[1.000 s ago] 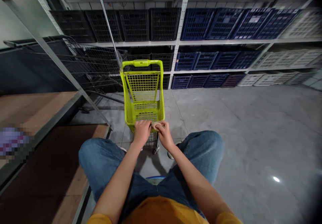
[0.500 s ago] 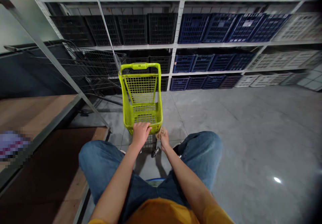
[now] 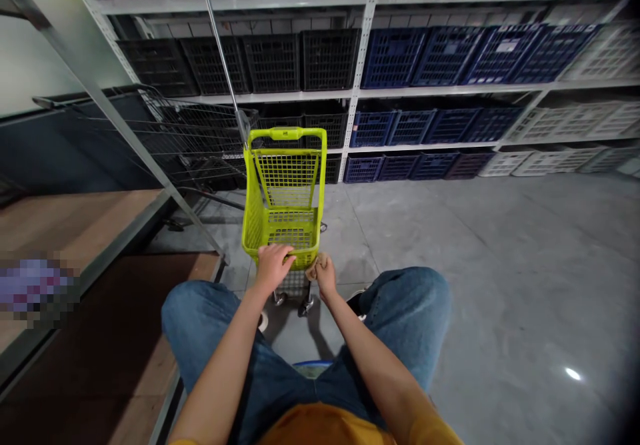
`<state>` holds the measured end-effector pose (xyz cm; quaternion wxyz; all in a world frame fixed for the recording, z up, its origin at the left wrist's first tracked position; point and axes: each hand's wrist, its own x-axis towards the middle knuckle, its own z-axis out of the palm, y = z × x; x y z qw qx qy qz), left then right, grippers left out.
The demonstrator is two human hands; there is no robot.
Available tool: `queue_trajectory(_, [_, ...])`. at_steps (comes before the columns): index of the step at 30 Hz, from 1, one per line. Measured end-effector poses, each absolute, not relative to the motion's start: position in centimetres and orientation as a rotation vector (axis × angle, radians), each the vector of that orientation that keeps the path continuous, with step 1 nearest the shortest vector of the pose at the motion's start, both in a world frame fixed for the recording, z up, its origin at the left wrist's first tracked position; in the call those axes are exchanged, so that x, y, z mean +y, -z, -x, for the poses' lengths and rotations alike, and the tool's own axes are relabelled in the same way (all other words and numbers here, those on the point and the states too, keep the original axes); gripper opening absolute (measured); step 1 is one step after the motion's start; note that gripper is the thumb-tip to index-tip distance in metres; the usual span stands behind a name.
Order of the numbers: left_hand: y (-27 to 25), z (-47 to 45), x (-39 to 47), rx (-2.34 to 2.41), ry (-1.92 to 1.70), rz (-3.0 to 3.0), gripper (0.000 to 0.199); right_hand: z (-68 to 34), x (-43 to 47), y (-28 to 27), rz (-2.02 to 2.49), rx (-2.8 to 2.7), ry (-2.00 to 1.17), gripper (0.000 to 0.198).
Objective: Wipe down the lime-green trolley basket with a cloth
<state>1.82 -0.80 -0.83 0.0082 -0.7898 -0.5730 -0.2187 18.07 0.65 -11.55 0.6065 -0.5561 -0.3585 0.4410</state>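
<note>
A small lime-green shopping cart [image 3: 287, 134] stands upright on the floor before my knees, a metal pole [image 3: 220, 48] rising from its far left corner. My left hand [image 3: 273, 265] is closed over the near rim of its basket. Beside the near right corner of the basket, my right hand [image 3: 326, 277] grips a crumpled tan cloth [image 3: 314, 269]. The cloth is close against the cart's side; whether it touches is hard to tell. Below the basket, the cart's front wheels [image 3: 305, 307] show between my feet.
Shelves with black crates [image 3: 273, 65], blue crates [image 3: 393, 58] and white crates [image 3: 603, 58] line the back. At left stand a dark wire cart [image 3: 200, 128] and a wooden-decked rack [image 3: 125, 215] with a blurred item on it. Grey floor [image 3: 500, 265] extends to the right.
The cart has turned slightly, its near end swinging left against my knees. My right hand and the cloth have shifted slightly along with the corner. The whole view has moved a little.
</note>
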Motion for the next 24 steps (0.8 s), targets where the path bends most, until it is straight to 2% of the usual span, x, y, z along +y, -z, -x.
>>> queue_trajectory(6, [0.7, -0.8, -0.3, -1.797, 0.656, 2.481, 0.016, -17.5, 1.4, 7.9, 1.170, -0.838, -0.881, 0.020])
queue_trajectory(12, [0.4, -0.1, -0.4, -1.812, 0.641, 2.498, 0.017, -15.8, -0.6, 11.1, 1.326, -0.821, -0.984, 0.014])
queue_trajectory(19, [0.5, 0.2, -0.5, -1.800, 0.653, 2.491, 0.016, -15.6, -0.1, 8.1, 1.172, -0.852, -0.902, 0.016])
queue_trajectory(24, [0.4, 0.1, -0.5, -1.804, 0.608, 2.495, 0.018, -16.6, -0.3, 11.0, 1.313, -0.935, -0.928, 0.011])
